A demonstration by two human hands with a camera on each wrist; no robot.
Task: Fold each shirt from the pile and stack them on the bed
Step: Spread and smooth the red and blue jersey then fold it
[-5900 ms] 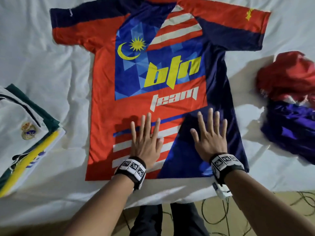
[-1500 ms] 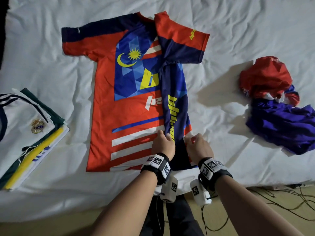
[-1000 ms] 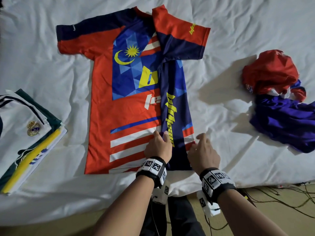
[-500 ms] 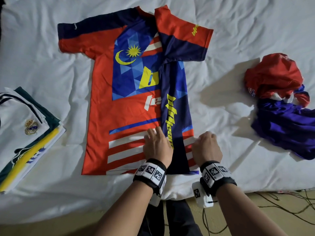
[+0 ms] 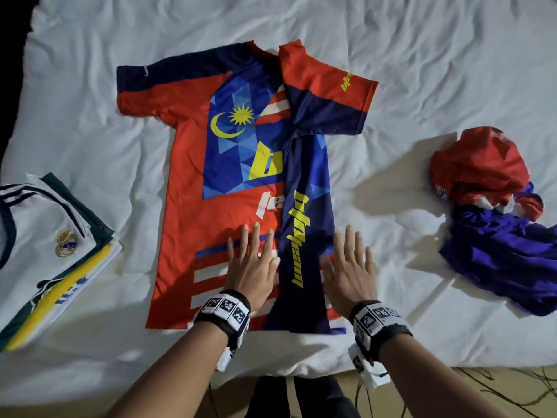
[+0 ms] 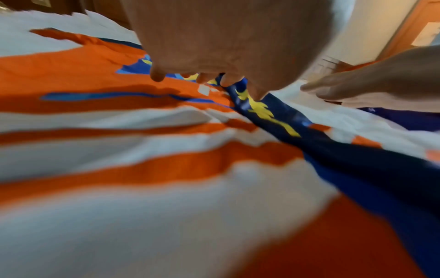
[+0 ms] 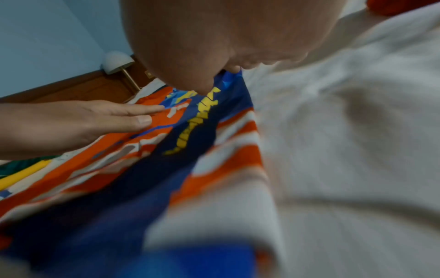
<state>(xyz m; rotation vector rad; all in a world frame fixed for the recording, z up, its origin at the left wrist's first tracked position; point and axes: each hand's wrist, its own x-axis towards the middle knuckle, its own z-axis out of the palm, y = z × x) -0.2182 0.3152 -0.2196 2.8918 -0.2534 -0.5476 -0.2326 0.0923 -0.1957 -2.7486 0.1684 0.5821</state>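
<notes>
Both my left hand [image 5: 251, 268] and right hand [image 5: 349, 274] lie spread flat on the jersey [image 5: 193, 224]; thin, slippery, floppy stuff, so I'd pinch its unfolded edge left of my left hand.

A rumpled white sheet [image 5: 422, 40] covers the bed, lit brightly from above so that hard shadows fall across its creases. Past the near edge lies a tan floor [image 5: 497, 387] strewn with thin dark cables [image 5: 512, 396]. In the right wrist view a pale blue wall [image 7: 59, 37] meets a brown wooden panel [image 7: 78, 88], beside a small white dome lamp [image 7: 117, 61] on a brass stem.
</notes>
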